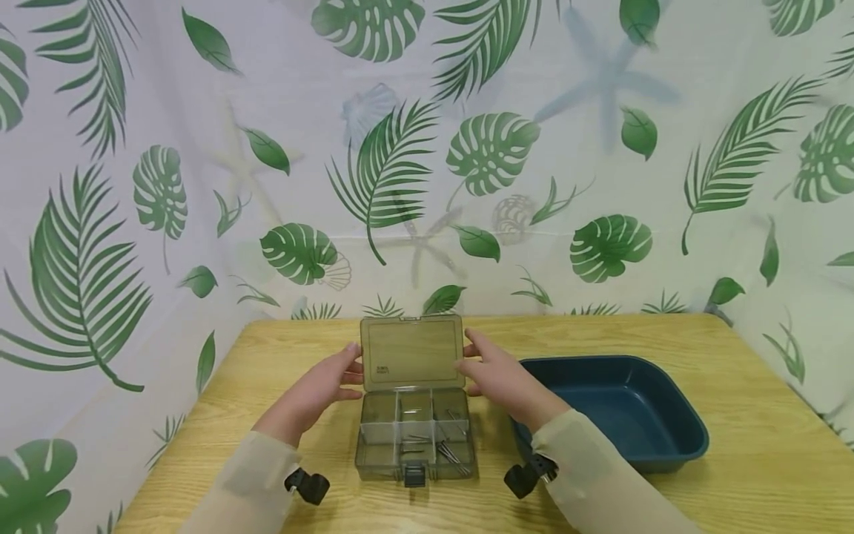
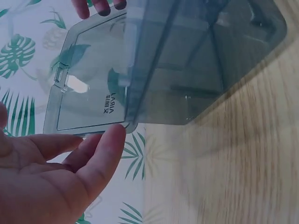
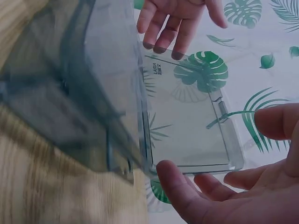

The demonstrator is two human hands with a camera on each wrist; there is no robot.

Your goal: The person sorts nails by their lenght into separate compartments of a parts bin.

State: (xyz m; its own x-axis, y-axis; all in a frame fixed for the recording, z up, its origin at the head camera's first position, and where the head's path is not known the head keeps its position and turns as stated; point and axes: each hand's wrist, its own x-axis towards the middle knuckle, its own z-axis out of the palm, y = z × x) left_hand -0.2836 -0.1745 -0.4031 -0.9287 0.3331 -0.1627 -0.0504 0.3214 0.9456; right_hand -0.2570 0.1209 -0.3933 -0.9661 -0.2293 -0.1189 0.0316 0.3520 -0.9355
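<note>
A clear grey compartment box [image 1: 415, 449] sits on the table with its lid [image 1: 412, 352] raised upright at the back. Several thin metal pieces like nails or screws [image 1: 451, 454] lie in its front right and middle compartments. My left hand [image 1: 320, 389] is at the lid's left side, fingers extended, with fingertips right at the edge. At the opposite edge, my right hand [image 1: 503, 374] has its fingers spread and its tips touching the lid's side. Both wrist views show the transparent lid [image 2: 88, 88] between the two hands, its edge resting against loosely extended fingers.
A dark blue plastic basin [image 1: 697, 437] stands right of the box, partly behind my right forearm. The wooden table [image 1: 767, 475] reaches back to a leaf-print curtain [image 1: 414, 215] that also hangs along both sides. A black strap mount [image 1: 310, 486] is on each sleeve.
</note>
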